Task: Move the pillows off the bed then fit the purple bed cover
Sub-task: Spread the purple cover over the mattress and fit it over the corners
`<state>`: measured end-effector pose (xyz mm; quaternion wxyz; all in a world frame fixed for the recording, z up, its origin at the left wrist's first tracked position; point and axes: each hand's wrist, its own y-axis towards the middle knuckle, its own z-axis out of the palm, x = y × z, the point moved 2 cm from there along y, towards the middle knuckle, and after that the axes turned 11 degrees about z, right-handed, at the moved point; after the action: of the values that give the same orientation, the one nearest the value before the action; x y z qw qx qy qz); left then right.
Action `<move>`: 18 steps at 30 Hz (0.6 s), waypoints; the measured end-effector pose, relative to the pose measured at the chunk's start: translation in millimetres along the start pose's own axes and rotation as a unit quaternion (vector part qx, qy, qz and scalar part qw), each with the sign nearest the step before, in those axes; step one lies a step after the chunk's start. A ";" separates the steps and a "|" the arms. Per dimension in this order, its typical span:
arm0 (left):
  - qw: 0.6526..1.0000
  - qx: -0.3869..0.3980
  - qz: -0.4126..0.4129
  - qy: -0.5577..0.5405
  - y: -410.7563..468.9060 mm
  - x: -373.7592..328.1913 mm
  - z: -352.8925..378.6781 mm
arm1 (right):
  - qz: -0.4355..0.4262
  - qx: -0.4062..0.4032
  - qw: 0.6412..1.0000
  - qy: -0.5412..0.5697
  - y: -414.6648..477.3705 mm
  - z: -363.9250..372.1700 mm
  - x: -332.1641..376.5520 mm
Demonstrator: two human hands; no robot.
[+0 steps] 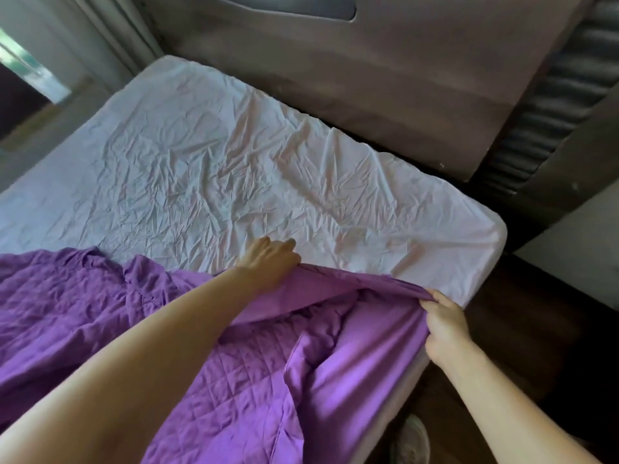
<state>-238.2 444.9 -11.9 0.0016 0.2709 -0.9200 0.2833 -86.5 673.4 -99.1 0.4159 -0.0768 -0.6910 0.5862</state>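
A purple quilted bed cover (77, 306) lies bunched over the near half of the bed. The far half shows a wrinkled white sheet (214, 169) on the mattress. My left hand (268, 259) grips the cover's leading edge near the middle of the bed, fingers stretched forward onto the white sheet. My right hand (442, 326) pinches the same edge at the bed's right side, close to the mattress corner. No pillows are in view.
A padded brown headboard (385, 78) runs along the far right of the bed. Dark wooden floor (522, 329) lies to the right, with a light shoe (410, 440) near the bed's edge. A curtain and window (30, 75) are at the far left.
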 end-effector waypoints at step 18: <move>0.895 -0.090 -0.284 -0.332 48.1 26.4 44.8 | -0.436 -0.175 0.803 -0.366 -23.6 76.3 -37.5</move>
<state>-278.1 441.7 -70.4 -0.1993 0.5978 -0.7724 0.0798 -104.2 587.1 -94.1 0.3230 0.3812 -0.8436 0.1966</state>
